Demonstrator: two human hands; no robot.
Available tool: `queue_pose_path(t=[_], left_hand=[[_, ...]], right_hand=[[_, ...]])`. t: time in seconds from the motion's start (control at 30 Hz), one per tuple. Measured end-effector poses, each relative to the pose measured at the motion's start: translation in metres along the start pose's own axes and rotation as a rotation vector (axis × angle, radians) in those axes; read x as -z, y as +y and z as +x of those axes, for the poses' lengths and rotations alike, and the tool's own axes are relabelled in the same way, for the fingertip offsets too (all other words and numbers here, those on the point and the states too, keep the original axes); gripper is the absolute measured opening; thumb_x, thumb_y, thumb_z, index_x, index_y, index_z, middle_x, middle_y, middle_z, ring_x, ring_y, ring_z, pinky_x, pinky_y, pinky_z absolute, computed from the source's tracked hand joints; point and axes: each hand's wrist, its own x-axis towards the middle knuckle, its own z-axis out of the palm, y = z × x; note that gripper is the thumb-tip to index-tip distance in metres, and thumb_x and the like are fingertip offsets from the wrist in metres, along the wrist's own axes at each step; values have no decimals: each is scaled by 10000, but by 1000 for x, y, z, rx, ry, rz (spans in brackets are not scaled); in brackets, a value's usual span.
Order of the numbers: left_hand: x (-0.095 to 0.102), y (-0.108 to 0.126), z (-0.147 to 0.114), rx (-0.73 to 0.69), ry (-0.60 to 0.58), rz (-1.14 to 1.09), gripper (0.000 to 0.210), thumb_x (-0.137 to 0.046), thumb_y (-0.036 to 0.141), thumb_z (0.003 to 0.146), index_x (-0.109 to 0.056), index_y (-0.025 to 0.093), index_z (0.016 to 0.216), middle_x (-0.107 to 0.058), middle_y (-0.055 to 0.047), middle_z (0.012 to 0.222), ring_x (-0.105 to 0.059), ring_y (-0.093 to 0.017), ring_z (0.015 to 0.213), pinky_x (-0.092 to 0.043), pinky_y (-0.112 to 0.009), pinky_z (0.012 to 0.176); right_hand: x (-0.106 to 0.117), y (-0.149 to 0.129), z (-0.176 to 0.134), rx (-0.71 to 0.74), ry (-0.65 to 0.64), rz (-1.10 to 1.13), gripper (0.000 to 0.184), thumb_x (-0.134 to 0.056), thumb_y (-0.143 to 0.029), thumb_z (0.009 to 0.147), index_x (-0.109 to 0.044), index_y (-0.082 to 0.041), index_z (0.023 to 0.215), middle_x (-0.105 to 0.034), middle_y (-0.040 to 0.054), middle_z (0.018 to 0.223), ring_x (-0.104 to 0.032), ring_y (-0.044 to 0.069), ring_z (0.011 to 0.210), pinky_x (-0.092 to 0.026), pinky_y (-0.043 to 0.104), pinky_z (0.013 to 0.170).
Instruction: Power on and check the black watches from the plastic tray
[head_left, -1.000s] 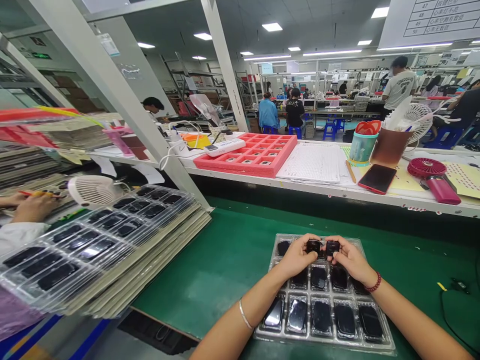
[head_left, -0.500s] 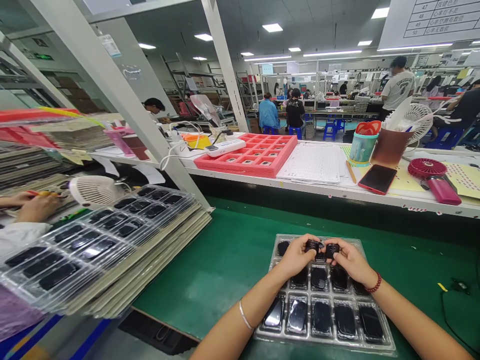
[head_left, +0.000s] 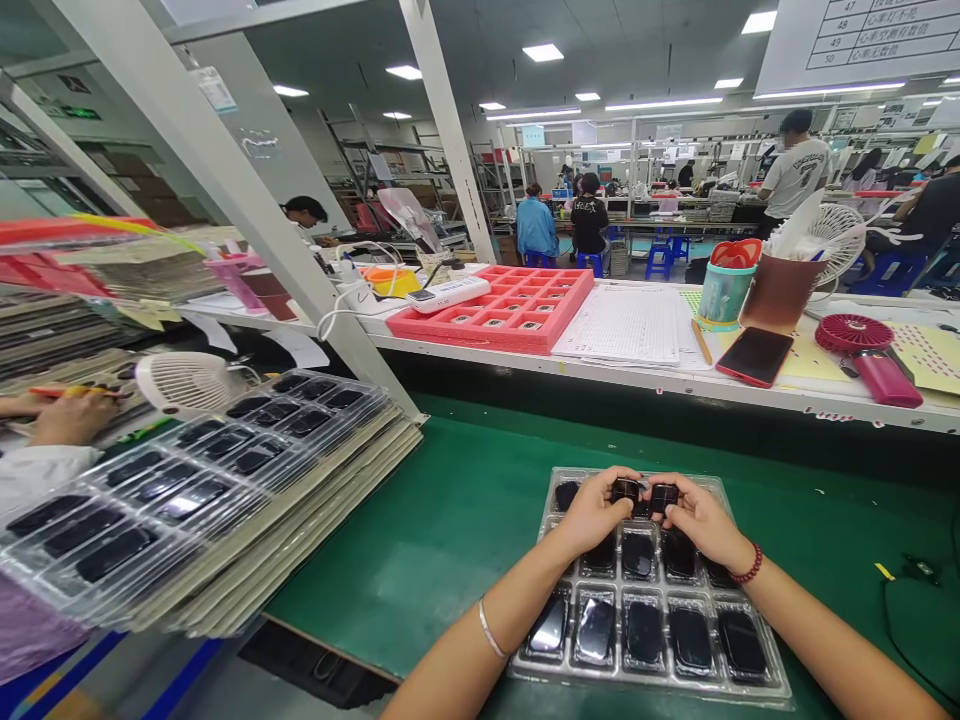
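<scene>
My left hand [head_left: 592,515] pinches a small black smartwatch body [head_left: 624,490] between thumb and fingers. In my right hand [head_left: 705,522] a second black smartwatch body [head_left: 664,497] is gripped the same way, close beside the first. Both are above the far row of a clear plastic tray [head_left: 619,640], which lies on the green work mat [head_left: 450,530]. Rows of glossy black smartwatch bodies [head_left: 643,636] sit face up in the tray's pockets. My hands hide part of the far row.
Stacked trays [head_left: 300,500] of similar black pieces stand at left, beside a white fan [head_left: 187,382] and a co-worker's hands [head_left: 75,415]. A shelf ahead carries a red foam tray [head_left: 517,335], papers [head_left: 630,325], a phone [head_left: 756,357] and a handheld fan [head_left: 855,335]. A cable [head_left: 892,620] lies at right.
Both watch bodies tilt slightly in my fingers, while my hands stay in nearly the same place. The tray has not moved.
</scene>
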Motion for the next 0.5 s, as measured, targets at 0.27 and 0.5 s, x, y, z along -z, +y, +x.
queue_pose_path(t=[0.27,0.5], left_hand=[[-1,2,0,-19,3,6,418,-539,45,660,-556,155,1063,-632,-37,855,-573,-128,709,-424,-228,629],[2,-5,2,-27,5,-12,375,-520,65,687,-563,168,1045,-623,-29,829,-557,-115,656,-454,-246,639]], right_hand=[[1,-1,0,-20,-4,4,362,-514,-147,770,-514,-220,1124,-617,58,1036,-626,175,820,-511,317,709],[0,0,1,-3,-1,1,353,-481,-131,777,-527,-218,1116,-610,55,1028,-625,165,776,-513,306,670]])
